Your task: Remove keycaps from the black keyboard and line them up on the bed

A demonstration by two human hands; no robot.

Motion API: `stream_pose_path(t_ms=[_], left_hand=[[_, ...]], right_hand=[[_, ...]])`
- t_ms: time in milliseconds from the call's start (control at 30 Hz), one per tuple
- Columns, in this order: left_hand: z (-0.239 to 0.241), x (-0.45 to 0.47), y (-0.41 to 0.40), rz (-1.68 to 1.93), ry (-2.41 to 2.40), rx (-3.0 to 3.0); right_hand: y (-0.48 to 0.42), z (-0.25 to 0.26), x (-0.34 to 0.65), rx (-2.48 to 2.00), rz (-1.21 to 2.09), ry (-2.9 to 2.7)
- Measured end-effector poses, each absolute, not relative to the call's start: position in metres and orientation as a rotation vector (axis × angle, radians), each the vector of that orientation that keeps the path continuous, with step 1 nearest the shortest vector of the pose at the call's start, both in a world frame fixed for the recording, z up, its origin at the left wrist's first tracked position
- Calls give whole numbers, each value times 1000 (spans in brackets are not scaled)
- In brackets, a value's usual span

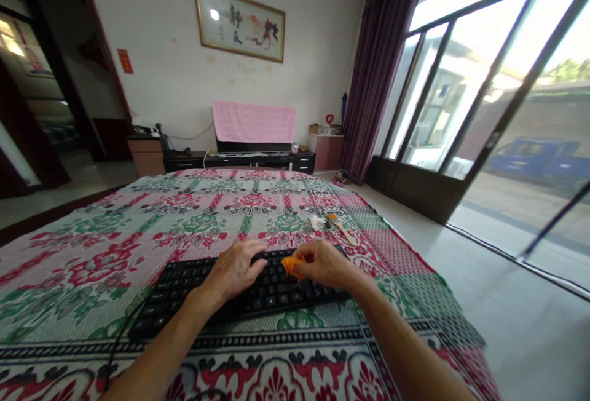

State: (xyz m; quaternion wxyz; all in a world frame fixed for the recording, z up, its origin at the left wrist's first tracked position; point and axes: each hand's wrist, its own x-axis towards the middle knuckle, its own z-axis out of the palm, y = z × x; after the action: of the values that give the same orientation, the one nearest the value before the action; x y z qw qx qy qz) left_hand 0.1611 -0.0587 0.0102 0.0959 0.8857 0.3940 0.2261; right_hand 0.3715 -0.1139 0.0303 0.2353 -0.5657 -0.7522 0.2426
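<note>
A black keyboard (163, 293) lies on the patterned cloth in front of me. My left hand (237, 269) rests across its middle, palm down, thumb apart from the fingers and nothing held. An orange cloth (292, 266) is bunched between the thumb and fingers of my right hand (325, 262), low over the keys; part of it is hidden in the grip. Beyond the right hand lie a flat brush (342, 229) with a pale wooden handle and a crumpled white wad (316, 222).
A red, green and white floral cloth (249, 222) covers the large surface. The keyboard's cable (115, 345) runs off its left end toward me. Far back stands a low black cabinet (304, 162) below a pink towel (255, 121). Glass doors (442, 99) are at the right.
</note>
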Motion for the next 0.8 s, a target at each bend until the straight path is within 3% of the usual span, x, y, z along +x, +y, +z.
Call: stream_pose_path(t_ms=[233, 500, 667, 800], left_hand=[[21, 177, -76, 713, 880, 2265], [22, 175, -74, 858, 918, 2436], [20, 178, -73, 947, 904, 2517], [15, 177, -70, 957, 871, 2543]], right_hand=[[-105, 10, 341, -1407, 1061, -1559], [-106, 10, 323, -1313, 1244, -1056], [-108, 13, 324, -1287, 1306, -1098], [-108, 26, 348, -1347, 1322, -1476]])
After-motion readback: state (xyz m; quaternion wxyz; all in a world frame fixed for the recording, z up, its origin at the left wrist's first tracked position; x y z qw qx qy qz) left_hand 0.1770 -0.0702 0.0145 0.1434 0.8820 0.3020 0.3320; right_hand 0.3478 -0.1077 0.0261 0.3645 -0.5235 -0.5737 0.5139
